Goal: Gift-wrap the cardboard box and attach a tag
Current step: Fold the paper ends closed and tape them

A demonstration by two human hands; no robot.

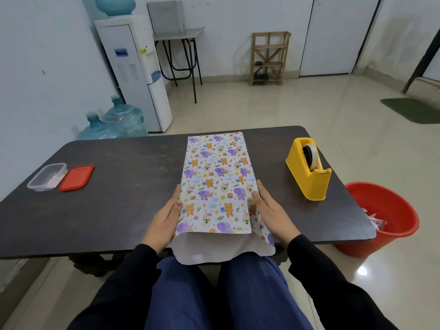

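Dark table [133,177]; wrapping paper [215,177]; tape dispenser [309,172]

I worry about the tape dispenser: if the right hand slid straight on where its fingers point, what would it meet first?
Likely the wrapping paper: the right hand points away and slightly left, along the paper's right side. The tape dispenser stands well off to the right.
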